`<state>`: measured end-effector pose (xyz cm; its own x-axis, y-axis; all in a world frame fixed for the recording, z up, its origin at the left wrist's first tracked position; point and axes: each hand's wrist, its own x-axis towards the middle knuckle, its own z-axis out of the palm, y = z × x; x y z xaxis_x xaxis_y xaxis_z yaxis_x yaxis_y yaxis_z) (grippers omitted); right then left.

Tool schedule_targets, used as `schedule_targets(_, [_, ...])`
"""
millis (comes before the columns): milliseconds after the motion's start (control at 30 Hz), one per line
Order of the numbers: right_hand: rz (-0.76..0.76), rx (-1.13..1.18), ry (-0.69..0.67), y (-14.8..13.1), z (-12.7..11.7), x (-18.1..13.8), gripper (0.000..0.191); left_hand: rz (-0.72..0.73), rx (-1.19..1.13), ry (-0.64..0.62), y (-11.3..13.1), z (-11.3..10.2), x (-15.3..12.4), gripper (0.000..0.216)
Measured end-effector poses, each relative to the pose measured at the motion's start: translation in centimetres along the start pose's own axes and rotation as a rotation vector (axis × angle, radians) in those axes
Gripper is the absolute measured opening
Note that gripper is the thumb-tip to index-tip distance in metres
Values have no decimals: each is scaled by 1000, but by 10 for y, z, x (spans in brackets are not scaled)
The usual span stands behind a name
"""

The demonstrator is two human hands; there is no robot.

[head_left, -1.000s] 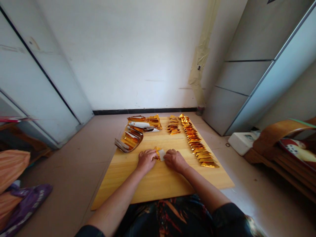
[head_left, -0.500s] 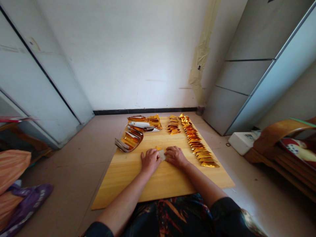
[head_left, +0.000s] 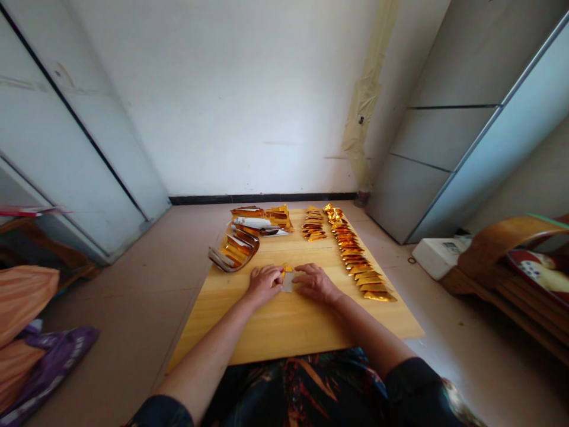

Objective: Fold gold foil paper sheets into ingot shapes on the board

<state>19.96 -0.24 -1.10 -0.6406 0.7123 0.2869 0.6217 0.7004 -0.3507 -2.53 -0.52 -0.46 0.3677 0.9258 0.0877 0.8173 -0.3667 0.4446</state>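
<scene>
On the wooden board (head_left: pixel 249 332) lies a small piece of foil paper (head_left: pixel 287 283), its dull grey side up and a gold part showing at its far end. My left hand (head_left: pixel 265 284) is closed at its left edge, thumb and fingertips pinching it. My right hand (head_left: pixel 317 283) rests just right of the paper, fingers apart and slightly bent, holding nothing; whether a fingertip touches the edge cannot be made out. Further right runs a long row of folded gold paper pieces (head_left: pixel 355 255), with a shorter row of gold pieces (head_left: pixel 313 224) beyond my hands.
Stacks of gold foil sheets (head_left: pixel 275 216) and a curled stack of foil paper (head_left: pixel 237 249) lie at the board's far left. A grey fridge (head_left: pixel 427 142) and a white box (head_left: pixel 438 256) stand right. Orange and purple bags (head_left: pixel 48 362) sit at left.
My left hand has shifted slightly left and my right hand has loosened, its fingers lifting and spreading. More of the grey paper between them now shows.
</scene>
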Motion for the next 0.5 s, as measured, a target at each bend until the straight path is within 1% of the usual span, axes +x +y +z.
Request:
schedule_targets(67, [-37, 14, -13, -2, 3, 4, 24, 13, -1, -24, -2, -3, 0, 6])
schedule_targets(133, [-40, 22, -24, -5, 7, 8, 23, 22, 2, -48, -2, -6, 0, 8])
schedule_targets(333, [47, 40, -32, -10, 13, 16, 23, 44, 8, -69, -4, -8, -1, 10])
schedule_targets(500, [58, 21, -10, -13, 12, 23, 19, 52, 21, -76, -5, -6, 1, 10])
